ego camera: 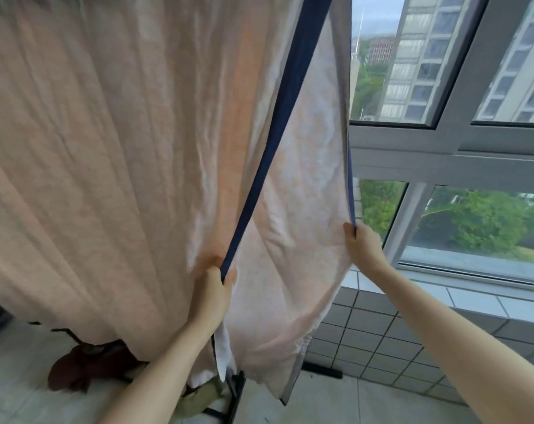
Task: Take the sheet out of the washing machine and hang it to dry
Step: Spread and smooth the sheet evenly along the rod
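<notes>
A pale pink sheet with dark blue edging hangs down from above and fills the left and middle of the view. My left hand grips the blue-edged hem low in the middle. My right hand pinches the sheet's other blue edge further right, near the window. The strip of sheet between my hands is spread out and slightly slack. Whatever the sheet hangs from is out of view above.
A large window with grey frames stands at the right above a tiled sill and low tiled wall. Black rack legs stand on the tile floor under the sheet. A dark red item lies on the floor at left.
</notes>
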Action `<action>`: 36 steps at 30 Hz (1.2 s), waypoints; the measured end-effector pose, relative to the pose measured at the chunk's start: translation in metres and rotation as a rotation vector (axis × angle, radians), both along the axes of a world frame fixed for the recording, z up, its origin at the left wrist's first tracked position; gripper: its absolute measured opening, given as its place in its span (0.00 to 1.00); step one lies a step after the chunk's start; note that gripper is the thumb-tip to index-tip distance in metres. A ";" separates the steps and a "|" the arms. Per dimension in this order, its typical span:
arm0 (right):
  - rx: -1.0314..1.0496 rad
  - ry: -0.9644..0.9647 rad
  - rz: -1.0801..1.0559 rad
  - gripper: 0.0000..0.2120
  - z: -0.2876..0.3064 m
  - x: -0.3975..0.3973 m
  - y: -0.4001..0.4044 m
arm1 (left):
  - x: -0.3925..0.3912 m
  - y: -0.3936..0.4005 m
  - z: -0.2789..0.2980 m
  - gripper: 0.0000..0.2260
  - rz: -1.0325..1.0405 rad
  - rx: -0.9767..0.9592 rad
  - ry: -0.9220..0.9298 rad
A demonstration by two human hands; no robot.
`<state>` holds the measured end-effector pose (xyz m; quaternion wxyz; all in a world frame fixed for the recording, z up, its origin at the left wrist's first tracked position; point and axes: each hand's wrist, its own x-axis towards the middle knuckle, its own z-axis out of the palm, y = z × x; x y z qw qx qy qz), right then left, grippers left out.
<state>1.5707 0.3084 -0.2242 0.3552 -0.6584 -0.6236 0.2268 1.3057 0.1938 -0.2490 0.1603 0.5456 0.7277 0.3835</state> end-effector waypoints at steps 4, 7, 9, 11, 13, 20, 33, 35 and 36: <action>-0.159 0.040 0.108 0.17 -0.017 -0.017 -0.018 | 0.031 -0.005 -0.016 0.05 -0.148 -0.081 -0.089; -0.268 0.057 0.228 0.19 -0.023 -0.027 -0.033 | 0.054 -0.004 -0.024 0.08 -0.224 -0.152 -0.090; -0.287 0.047 0.280 0.19 -0.023 -0.030 -0.040 | 0.071 -0.005 -0.027 0.09 -0.277 -0.217 -0.108; -0.279 0.104 0.301 0.16 -0.020 -0.031 -0.045 | 0.089 -0.010 -0.031 0.10 -0.331 -0.275 -0.176; -0.271 0.185 0.300 0.10 -0.015 -0.030 -0.049 | 0.102 -0.017 -0.036 0.09 -0.374 -0.346 -0.179; 0.208 0.207 0.172 0.29 0.006 -0.035 -0.078 | 0.099 -0.026 -0.048 0.13 -0.482 -0.376 -0.163; 0.247 -0.135 0.254 0.07 -0.005 -0.080 -0.095 | -0.007 -0.034 0.018 0.06 -0.013 0.206 -0.105; 0.134 -0.153 0.282 0.13 -0.005 -0.088 -0.095 | -0.018 -0.037 0.028 0.07 0.149 0.354 -0.041; 0.078 -0.196 0.294 0.16 -0.006 -0.091 -0.093 | -0.023 -0.036 0.030 0.12 0.221 0.384 -0.030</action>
